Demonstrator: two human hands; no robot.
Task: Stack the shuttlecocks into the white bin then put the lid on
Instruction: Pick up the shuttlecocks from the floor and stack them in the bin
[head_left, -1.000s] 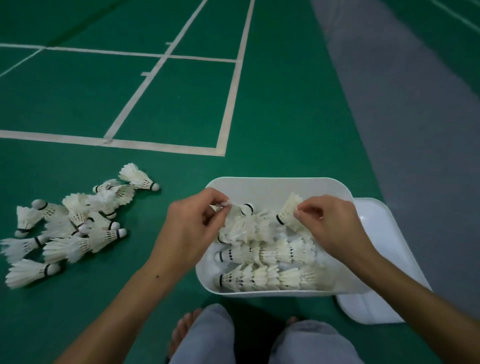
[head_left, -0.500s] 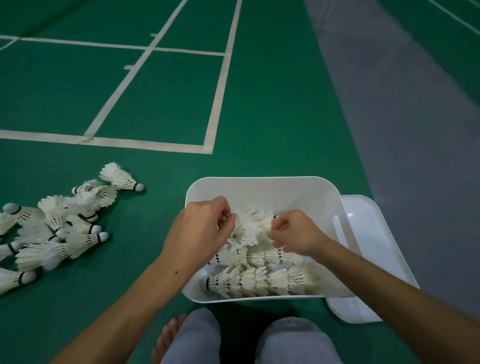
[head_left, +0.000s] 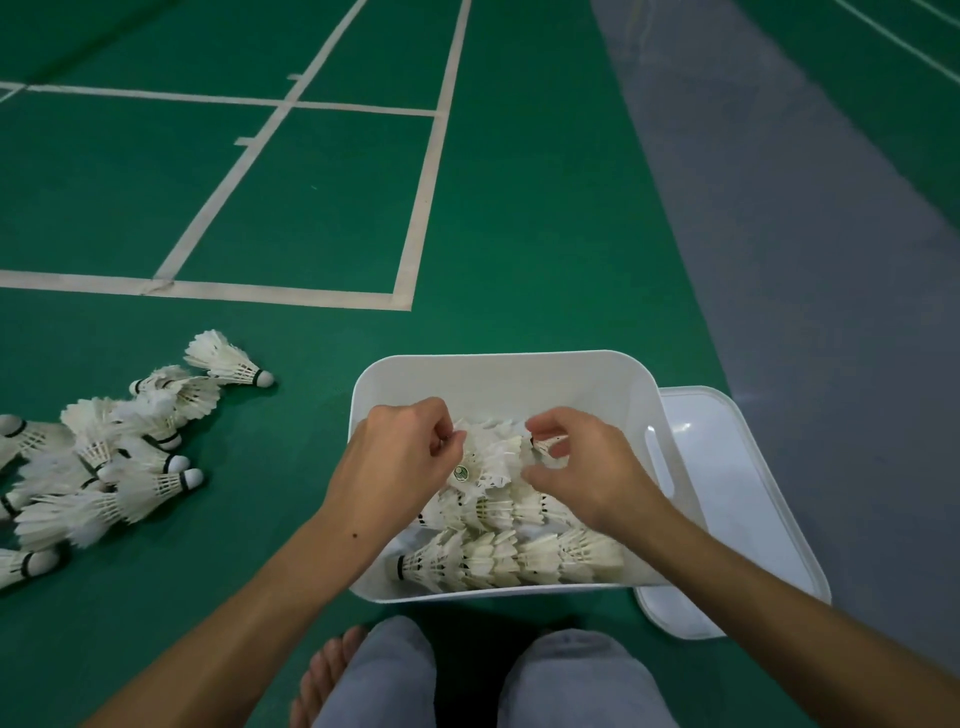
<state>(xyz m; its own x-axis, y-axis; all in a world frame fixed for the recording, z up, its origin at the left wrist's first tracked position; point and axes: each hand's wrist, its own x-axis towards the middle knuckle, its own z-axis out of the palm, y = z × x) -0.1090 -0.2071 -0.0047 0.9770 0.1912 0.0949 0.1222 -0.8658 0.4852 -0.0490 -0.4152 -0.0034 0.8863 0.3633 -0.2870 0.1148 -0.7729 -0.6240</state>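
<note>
The left hand (head_left: 395, 462) has its fingers curled, pinching the feathered end of a short nested row of white feather shuttlecocks (head_left: 488, 457) held inside the white rectangular plastic bin (head_left: 498, 371). The right hand (head_left: 576, 467) pinches the other end of that row between thumb and fingertips, where a black-banded cork tip shows. The row's long axis runs left to right between the two hands, parallel to the bin's near and far walls, and each hand is right at its own end, so neither needs to reach. Just below the held row, toward the bin's near wall, two finished rows of nested shuttlecocks (head_left: 519, 558) lie the same way along the bottom. The held row hangs above the back half of the bin, so lowering it there, kept level and parallel to the others, looks like the coming move.

The flat white plastic lid (head_left: 737, 499) lies on the floor against the bin's right wall, partly tucked under it, nearer the right hand. Well apart to the left, a loose heap of white shuttlecocks (head_left: 109, 457) lies on the green court floor (head_left: 519, 208), nearer the left hand, so much of the stacking is not yet done. White court lines (head_left: 426, 171) cross the green ahead, and a grey floor strip (head_left: 805, 234) runs along the right.
</note>
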